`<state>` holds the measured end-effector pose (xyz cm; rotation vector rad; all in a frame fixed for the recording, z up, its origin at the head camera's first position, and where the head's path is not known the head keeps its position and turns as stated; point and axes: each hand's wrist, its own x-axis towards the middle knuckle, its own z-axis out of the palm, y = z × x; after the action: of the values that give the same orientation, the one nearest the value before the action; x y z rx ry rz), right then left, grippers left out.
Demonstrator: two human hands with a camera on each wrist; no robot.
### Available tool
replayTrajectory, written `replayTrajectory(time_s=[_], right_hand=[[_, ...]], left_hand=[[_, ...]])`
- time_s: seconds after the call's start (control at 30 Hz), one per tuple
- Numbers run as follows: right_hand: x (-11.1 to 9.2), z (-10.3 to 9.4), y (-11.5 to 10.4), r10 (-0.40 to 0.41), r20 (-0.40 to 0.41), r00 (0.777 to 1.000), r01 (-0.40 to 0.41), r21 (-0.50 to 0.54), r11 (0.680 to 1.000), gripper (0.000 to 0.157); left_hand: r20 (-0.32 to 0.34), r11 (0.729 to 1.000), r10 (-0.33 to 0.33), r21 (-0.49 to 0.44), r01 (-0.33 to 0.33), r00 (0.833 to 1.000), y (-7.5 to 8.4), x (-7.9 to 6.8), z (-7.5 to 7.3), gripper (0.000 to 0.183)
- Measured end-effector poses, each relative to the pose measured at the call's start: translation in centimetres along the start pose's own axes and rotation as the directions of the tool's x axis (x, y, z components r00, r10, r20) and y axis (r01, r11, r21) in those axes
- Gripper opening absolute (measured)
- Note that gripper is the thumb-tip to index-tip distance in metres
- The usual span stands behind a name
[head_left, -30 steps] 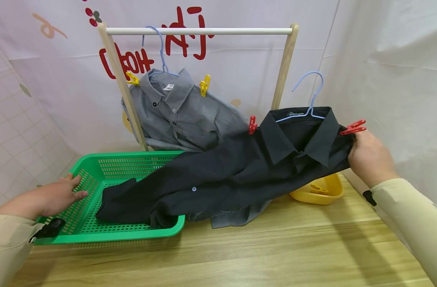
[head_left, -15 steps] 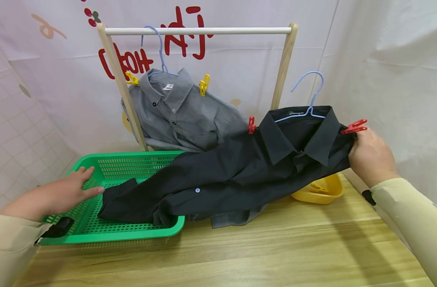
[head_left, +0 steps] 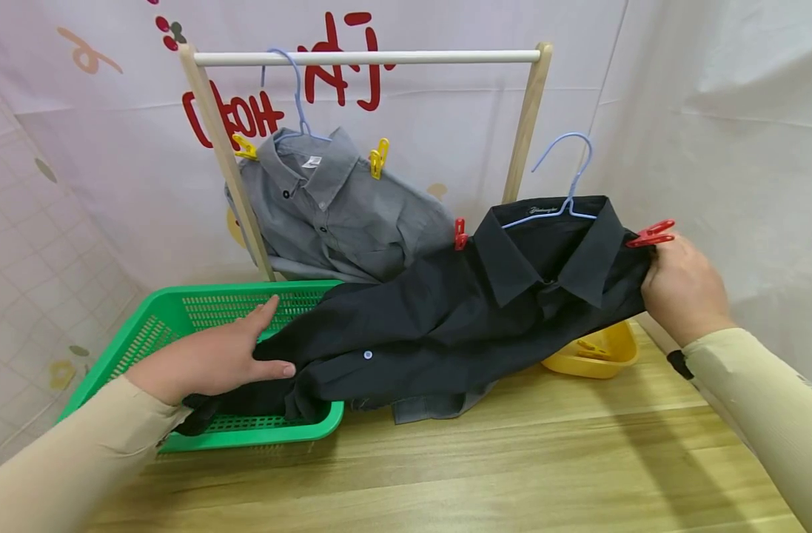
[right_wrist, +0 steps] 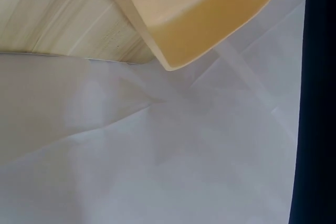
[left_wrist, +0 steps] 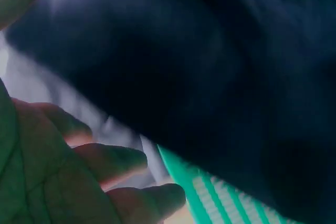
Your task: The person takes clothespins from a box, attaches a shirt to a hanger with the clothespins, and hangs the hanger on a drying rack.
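Note:
A black collared shirt [head_left: 432, 318] stretches across the middle on a light blue hanger [head_left: 582, 174], its lower end lying in the green basket [head_left: 266, 440]. Red clothespins grip both its shoulders, one on the left [head_left: 460, 234] and one on the right [head_left: 651, 234]. My right hand [head_left: 688, 289] grips the shirt's shoulder just below the right clothespin. Over the basket, my left hand [head_left: 209, 359] is spread, thumb apart, its fingers close to the shirt's lower part. In the left wrist view, dark cloth [left_wrist: 173, 77] fills most of the space beyond the left hand's extended fingers [left_wrist: 118, 161].
Behind the basket, a grey shirt [head_left: 359, 215] hangs from the white bar [head_left: 419, 58] of a wooden rack, with yellow clothespins [head_left: 379, 158] at its shoulders. A yellow bin [head_left: 588, 369] holding yellow clothespins stands on the wooden table [head_left: 512, 459] under the black shirt's right end.
My left hand has moved right, from the basket's left side to over the shirt's lower part. My right hand, still gripping the shoulder, has shifted slightly left with the collar and hanger.

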<state>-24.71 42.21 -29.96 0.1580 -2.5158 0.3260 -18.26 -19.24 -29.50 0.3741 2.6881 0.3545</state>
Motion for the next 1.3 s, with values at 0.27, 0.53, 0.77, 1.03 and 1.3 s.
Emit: replayTrajectory(time_s=[0.27,0.53,0.77,1.03,1.3], right_hand=[[-0.2,0.3,-0.3,-0.016,-0.001,1.000,0.016,0.002,1.000,0.034],[-0.3,0.3,-0.5,-0.019,0.009,1.000,0.019,0.005,1.000,0.035],[-0.3,0.3,-0.5,-0.019,0.009,1.000,0.018,0.007,1.000,0.035],[-0.3,0.5,-0.5,-0.037,0.006,0.999,0.037,0.019,0.999,0.035],[-0.5,0.2,-0.9,-0.038,-0.006,0.999,0.038,0.022,0.999,0.034]], left_hand=[[0.054,0.998,0.063,-0.015,-0.062,0.997,4.0,1.9,1.4,0.133],[0.115,0.999,0.049,0.010,-0.050,0.992,5.6,3.2,2.7,0.130],[0.185,0.990,0.033,0.128,-0.058,0.982,6.9,3.4,2.6,0.095],[0.104,0.970,0.159,0.170,-0.175,0.982,7.0,3.2,3.0,0.044],[-0.074,0.872,0.349,0.390,-0.295,0.934,6.8,2.2,3.4,0.006]])
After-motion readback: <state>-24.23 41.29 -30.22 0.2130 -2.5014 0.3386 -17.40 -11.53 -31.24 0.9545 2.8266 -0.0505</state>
